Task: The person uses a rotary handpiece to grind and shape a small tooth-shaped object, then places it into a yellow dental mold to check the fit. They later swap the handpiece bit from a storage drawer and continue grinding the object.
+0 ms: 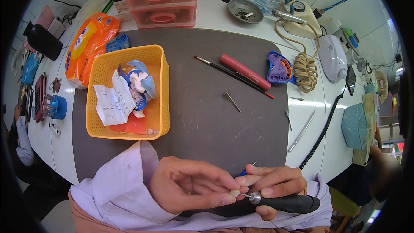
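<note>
Low at the front, my left hand pinches a small cream-coloured dental crown between thumb and forefinger. My right hand wraps around a black rotary handpiece with a silver nose. Its thin bur reaches the crown and looks to be touching it. The fingertips of both hands meet just above the crown. A pointed tool with a blue handle shows behind my right fingers; whether they hold it I cannot tell.
A yellow basket holds crumpled paper and scraps on the grey mat. Beyond my hands lie a metal mandrel, a brush, a red marker and a blue impression tray. A coiled black cord runs along the right.
</note>
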### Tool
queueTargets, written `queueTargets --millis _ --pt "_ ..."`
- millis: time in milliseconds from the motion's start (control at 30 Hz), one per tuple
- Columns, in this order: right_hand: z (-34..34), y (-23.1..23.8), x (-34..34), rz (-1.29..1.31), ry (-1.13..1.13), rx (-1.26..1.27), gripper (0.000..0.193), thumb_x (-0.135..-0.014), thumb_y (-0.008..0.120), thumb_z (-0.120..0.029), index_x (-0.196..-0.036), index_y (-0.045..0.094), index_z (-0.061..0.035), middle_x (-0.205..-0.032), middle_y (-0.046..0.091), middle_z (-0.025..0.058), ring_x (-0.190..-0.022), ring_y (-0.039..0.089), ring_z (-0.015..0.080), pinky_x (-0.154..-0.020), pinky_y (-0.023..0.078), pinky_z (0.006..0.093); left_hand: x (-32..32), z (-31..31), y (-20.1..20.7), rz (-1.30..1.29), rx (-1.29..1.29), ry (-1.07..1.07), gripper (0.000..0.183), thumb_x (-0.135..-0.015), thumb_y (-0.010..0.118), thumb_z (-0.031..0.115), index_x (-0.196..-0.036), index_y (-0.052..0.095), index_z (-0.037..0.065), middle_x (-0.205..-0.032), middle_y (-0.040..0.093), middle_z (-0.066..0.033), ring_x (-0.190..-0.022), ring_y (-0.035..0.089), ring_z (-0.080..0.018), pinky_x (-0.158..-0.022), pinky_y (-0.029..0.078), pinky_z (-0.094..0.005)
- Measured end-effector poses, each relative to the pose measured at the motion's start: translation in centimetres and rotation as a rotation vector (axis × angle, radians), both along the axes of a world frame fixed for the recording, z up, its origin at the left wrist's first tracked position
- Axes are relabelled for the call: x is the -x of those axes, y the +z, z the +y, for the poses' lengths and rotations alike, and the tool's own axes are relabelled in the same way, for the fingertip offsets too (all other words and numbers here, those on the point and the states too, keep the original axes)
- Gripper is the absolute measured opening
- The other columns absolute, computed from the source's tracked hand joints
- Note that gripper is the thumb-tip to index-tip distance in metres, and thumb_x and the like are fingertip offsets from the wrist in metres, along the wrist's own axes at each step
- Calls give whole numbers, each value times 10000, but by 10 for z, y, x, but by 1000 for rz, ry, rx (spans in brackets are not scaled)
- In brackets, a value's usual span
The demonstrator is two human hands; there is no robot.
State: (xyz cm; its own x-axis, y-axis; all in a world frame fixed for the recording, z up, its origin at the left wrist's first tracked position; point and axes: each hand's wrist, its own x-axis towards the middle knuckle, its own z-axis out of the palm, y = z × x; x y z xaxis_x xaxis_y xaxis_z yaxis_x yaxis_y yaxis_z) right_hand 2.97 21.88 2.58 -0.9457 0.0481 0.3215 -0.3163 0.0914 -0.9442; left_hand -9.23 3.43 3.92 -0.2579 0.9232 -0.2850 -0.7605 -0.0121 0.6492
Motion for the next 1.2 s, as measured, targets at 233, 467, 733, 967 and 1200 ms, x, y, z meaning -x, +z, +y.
queueTargets --millis 233,467,733,967,1200 --pt "5 -4 1 47 68 2 347 -751 712 -110 -1003 475 -82 -800 619 130 -873 645 301 -940 423 454 1 -1 1 48 31 -14 187 -801 594 -79 -987 600 -57 -993 632 -178 -965 609 -193 -886 482 -277" --pt "4 -7 6 72 145 322 370 -728 656 70 -1064 521 -4 -950 597 187 -1008 538 457 -973 341 549 -1 1 -1 264 -17 77 194 -790 608 -73 -982 620 -55 -980 639 -160 -931 623 -192 -837 513 -262" --pt "4 -12 9 111 148 325 362 -731 647 76 -1061 519 2 -946 592 191 -1018 531 461 -964 342 563 -1 1 -4 218 -35 70 196 -803 598 -64 -998 618 -58 -1001 634 -156 -933 618 -184 -841 511 -258" --pt "2 -11 8 96 156 332 361 -728 650 71 -1059 520 7 -922 593 185 -1008 540 460 -961 345 566 0 0 1 202 6 45 206 -803 600 -60 -1009 609 -49 -1001 633 -160 -938 618 -188 -844 508 -262" --pt "7 -7 9 75 156 326 365 -710 654 75 -1045 524 11 -926 588 185 -998 551 454 -938 361 590 -2 0 -9 648 -123 155 534 -719 629 -158 -1103 285 -16 -897 639 -224 -889 643 -243 -741 540 -257"
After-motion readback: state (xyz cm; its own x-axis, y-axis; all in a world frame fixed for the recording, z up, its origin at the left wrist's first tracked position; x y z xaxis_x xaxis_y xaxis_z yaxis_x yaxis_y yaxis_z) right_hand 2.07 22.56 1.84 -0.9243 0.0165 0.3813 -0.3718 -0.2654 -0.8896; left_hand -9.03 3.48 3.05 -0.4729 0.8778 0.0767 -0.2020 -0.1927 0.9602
